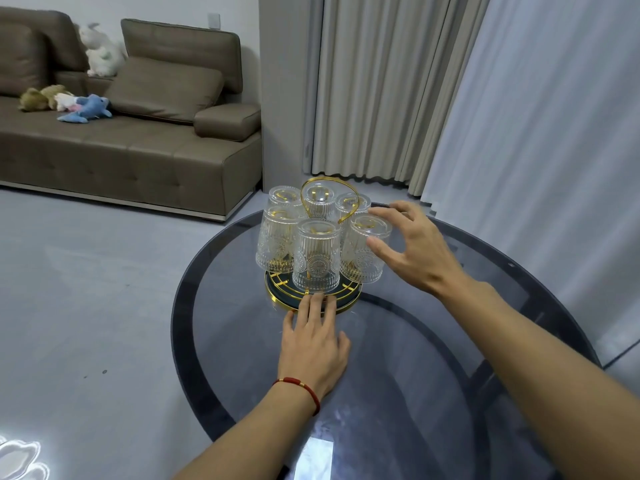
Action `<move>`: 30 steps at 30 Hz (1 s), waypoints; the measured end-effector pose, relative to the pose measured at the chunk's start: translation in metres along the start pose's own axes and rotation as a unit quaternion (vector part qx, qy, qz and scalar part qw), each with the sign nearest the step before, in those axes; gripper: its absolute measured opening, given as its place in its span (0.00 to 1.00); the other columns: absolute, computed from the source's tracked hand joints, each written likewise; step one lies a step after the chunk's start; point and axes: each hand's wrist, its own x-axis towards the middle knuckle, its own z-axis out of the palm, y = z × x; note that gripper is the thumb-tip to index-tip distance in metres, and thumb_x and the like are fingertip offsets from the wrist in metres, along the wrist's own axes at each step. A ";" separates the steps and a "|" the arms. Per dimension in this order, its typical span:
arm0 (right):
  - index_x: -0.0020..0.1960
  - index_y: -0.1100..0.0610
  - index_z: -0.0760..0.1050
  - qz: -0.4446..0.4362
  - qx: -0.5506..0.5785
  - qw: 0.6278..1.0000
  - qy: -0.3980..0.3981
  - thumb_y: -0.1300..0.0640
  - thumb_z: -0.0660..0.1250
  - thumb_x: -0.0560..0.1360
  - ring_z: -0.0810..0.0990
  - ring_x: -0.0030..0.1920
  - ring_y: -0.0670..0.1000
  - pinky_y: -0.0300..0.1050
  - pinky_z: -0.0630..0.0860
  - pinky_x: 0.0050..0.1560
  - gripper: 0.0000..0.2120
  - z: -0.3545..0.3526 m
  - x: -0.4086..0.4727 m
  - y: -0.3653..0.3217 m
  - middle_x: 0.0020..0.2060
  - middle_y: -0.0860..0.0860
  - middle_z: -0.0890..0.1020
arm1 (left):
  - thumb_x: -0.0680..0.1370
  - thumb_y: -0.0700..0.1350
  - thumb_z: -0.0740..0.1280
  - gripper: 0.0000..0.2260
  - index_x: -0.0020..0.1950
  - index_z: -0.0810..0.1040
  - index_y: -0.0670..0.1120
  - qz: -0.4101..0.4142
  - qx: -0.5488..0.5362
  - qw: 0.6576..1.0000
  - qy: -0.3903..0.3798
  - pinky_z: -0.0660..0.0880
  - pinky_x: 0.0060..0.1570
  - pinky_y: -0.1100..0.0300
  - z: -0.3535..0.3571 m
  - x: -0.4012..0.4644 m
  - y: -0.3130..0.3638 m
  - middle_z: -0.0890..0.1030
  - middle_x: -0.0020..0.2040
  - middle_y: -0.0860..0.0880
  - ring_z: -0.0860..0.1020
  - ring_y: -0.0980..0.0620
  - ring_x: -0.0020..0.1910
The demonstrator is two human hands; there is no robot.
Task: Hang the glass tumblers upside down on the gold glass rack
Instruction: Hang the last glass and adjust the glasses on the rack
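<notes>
The gold glass rack stands on the round dark glass table, its looped gold handle rising in the middle. Several ribbed glass tumblers hang upside down on it in a ring; the nearest tumbler faces me and the right-hand tumbler leans outward. My left hand lies flat on the table, its fingertips touching the rack's near base rim. My right hand hovers with fingers spread just right of the right-hand tumbler, thumb and fingertips very near its glass; actual contact is unclear.
A brown sofa with soft toys stands at the back left across a grey floor. Curtains hang behind the table at the right. The table's far edge lies just behind the rack.
</notes>
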 end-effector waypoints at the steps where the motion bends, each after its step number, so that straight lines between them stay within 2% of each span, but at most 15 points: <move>1: 0.73 0.44 0.73 -0.010 -0.001 1.000 -0.006 0.41 0.67 0.79 0.71 0.72 0.53 0.57 0.71 0.71 0.24 -0.002 0.000 -0.001 0.72 0.53 0.71 | 0.81 0.55 0.55 0.27 0.79 0.58 0.47 0.000 0.000 1.000 0.000 0.59 0.75 0.43 0.000 0.000 0.000 0.61 0.79 0.45 0.56 0.46 0.78; 6: 0.69 0.43 0.78 -0.030 -0.032 0.999 -0.032 0.42 0.64 0.80 0.70 0.73 0.53 0.60 0.67 0.72 0.18 -0.009 -0.001 0.003 0.73 0.51 0.72 | 0.81 0.55 0.55 0.27 0.79 0.58 0.47 0.001 -0.002 1.000 0.001 0.58 0.75 0.43 -0.001 -0.001 0.000 0.61 0.79 0.45 0.56 0.46 0.78; 11: 0.67 0.43 0.78 -0.028 -0.021 0.999 -0.034 0.39 0.60 0.79 0.72 0.71 0.51 0.57 0.69 0.71 0.20 -0.013 -0.002 0.009 0.70 0.50 0.74 | 0.81 0.55 0.55 0.27 0.79 0.58 0.47 0.002 0.001 1.000 0.001 0.58 0.75 0.43 -0.001 -0.002 0.000 0.61 0.78 0.45 0.56 0.46 0.78; 15: 0.66 0.46 0.80 -0.040 -0.019 0.999 -0.032 0.46 0.65 0.80 0.73 0.70 0.51 0.58 0.72 0.70 0.16 -0.012 0.002 0.011 0.68 0.51 0.76 | 0.81 0.54 0.55 0.27 0.79 0.58 0.47 0.000 -0.003 1.000 0.002 0.59 0.75 0.43 -0.001 -0.001 0.001 0.61 0.78 0.45 0.56 0.46 0.77; 17: 0.66 0.48 0.80 -0.033 -0.003 0.999 -0.019 0.47 0.65 0.79 0.74 0.68 0.50 0.58 0.72 0.70 0.18 -0.012 0.005 0.009 0.67 0.50 0.78 | 0.81 0.54 0.55 0.27 0.79 0.59 0.47 -0.001 0.000 1.000 0.007 0.60 0.74 0.43 -0.001 -0.001 0.002 0.62 0.78 0.45 0.57 0.46 0.77; 19: 0.72 0.51 0.75 -0.011 0.032 0.999 -0.010 0.45 0.63 0.77 0.75 0.69 0.50 0.56 0.71 0.72 0.25 -0.013 0.012 0.005 0.69 0.50 0.78 | 0.81 0.54 0.55 0.27 0.79 0.59 0.47 -0.001 0.001 1.000 0.005 0.60 0.74 0.43 -0.001 -0.002 0.002 0.62 0.78 0.45 0.57 0.45 0.77; 21: 0.80 0.49 0.65 0.025 0.073 0.997 -0.028 0.45 0.60 0.76 0.73 0.71 0.50 0.55 0.68 0.73 0.32 -0.012 0.022 -0.001 0.73 0.50 0.76 | 0.81 0.55 0.55 0.27 0.79 0.59 0.47 0.001 0.000 1.000 0.007 0.60 0.74 0.43 0.000 -0.002 0.001 0.63 0.77 0.45 0.58 0.45 0.77; 25: 0.84 0.48 0.48 0.083 0.160 0.979 -0.096 0.45 0.55 0.78 0.71 0.71 0.50 0.50 0.64 0.65 0.37 -0.008 0.048 -0.013 0.78 0.46 0.71 | 0.81 0.54 0.55 0.27 0.79 0.59 0.47 0.000 -0.003 1.000 0.009 0.61 0.73 0.43 0.001 -0.001 0.001 0.63 0.77 0.45 0.58 0.45 0.76; 28: 0.84 0.48 0.46 0.100 0.142 0.978 -0.116 0.44 0.52 0.80 0.73 0.71 0.57 0.51 0.62 0.61 0.35 -0.004 0.065 -0.018 0.76 0.53 0.73 | 0.80 0.54 0.56 0.27 0.78 0.61 0.46 0.000 -0.008 1.000 0.010 0.62 0.73 0.43 0.002 -0.002 0.000 0.64 0.76 0.45 0.59 0.45 0.76; 30: 0.83 0.53 0.51 0.102 0.123 0.977 -0.139 0.45 0.50 0.82 0.72 0.72 0.60 0.53 0.63 0.61 0.32 -0.004 0.072 -0.018 0.74 0.57 0.75 | 0.80 0.54 0.55 0.27 0.78 0.60 0.47 0.000 -0.006 1.000 0.012 0.63 0.72 0.43 0.002 -0.001 0.001 0.64 0.76 0.45 0.59 0.45 0.76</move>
